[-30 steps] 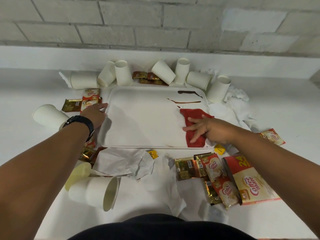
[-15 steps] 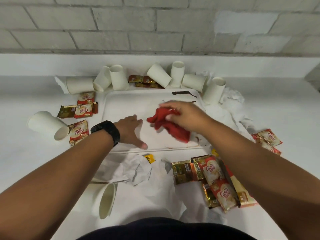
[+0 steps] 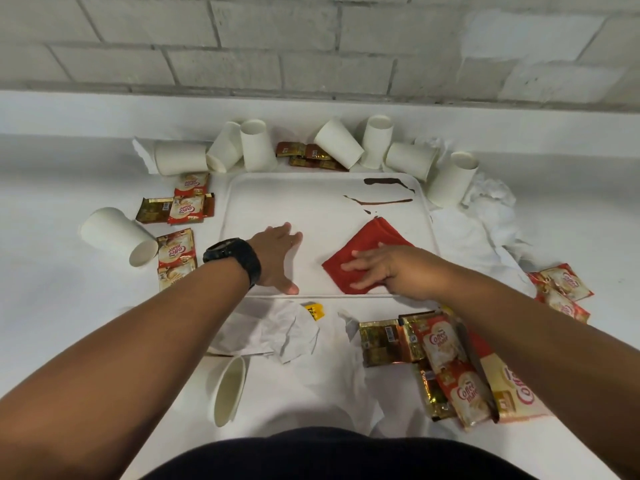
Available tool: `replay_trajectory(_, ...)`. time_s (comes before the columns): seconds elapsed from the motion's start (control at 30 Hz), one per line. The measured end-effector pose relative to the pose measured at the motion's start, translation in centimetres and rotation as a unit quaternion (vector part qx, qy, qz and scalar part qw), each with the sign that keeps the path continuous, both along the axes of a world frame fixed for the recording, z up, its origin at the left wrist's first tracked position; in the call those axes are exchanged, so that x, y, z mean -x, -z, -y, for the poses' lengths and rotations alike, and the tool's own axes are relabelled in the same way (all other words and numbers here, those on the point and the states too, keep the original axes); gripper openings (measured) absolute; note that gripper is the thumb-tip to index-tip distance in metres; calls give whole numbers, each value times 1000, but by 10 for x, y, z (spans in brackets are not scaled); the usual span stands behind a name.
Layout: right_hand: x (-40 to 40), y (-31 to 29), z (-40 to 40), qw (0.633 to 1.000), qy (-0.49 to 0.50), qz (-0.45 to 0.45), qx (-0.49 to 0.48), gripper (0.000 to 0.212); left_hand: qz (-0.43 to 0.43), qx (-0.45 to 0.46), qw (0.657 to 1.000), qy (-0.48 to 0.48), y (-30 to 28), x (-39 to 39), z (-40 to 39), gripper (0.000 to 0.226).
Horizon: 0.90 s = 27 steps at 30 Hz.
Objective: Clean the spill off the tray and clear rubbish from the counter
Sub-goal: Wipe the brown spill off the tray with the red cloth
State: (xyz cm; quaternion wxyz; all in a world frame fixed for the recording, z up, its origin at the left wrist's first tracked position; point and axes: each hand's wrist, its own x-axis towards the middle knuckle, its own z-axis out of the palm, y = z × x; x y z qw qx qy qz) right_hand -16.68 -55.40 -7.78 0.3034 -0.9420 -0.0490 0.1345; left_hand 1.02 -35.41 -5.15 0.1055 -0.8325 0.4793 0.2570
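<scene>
Your tray (image 3: 242,202) holds a brown spill (image 3: 384,192) at 1 o'clock; your right hand (image 3: 384,271) presses the cloth (image 3: 367,247) flat, left hand (image 3: 277,258) spread wide.

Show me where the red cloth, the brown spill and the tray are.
red cloth (image 3: 372,242), head view, bare upper part of the cloth above the fingers.
brown spill (image 3: 382,181), head view, dark patch near the tray's far right corner.
tray (image 3: 277,202), head view, bare floor, far left.

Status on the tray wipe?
Right hand flat on red cloth. Left hand bracing tray. Spill unwiped beyond cloth. Path clear.
</scene>
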Motion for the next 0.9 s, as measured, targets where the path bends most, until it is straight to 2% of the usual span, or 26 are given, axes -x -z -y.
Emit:
replay_trajectory(0.17,32,-10,37,998,10,-43,44,51,1,4,1000,4,1,0,-1,110)
replay_trajectory(0.27,43,-12,46,994,98,-46,0,52,-1,5,1000,3,0,0,-1,109)
replay_trajectory(0.33,45,-10,43,984,178,-13,-1,52,-1,6,1000,5,0,1,0,109)
replay_trajectory(0.43,36,-7,28,963,245,44,102,56,6,8,1000,13,-3,3,1,108)
replay_trajectory(0.5,28,-5,19,951,282,40,122,52,7,6,1000,17,-4,5,2,107)
replay_trajectory(0.6,15,-7,6,923,377,62,50,38,9,2,1000,18,-3,5,2,108)
replay_trajectory(0.7,-4,-18,-8,890,441,101,-54,35,11,1,1000,17,-3,5,2,110)
replay_trajectory(0.77,-20,-24,-28,896,416,90,-126,38,6,3,1000,11,-3,4,2,110)
replay_trajectory(0.8,-29,-23,-40,913,381,71,-123,42,3,8,1000,7,-3,3,2,110)
replay_trajectory(0.9,-43,-1,-72,973,231,18,3,45,-4,29,1000,-4,-3,3,0,108)
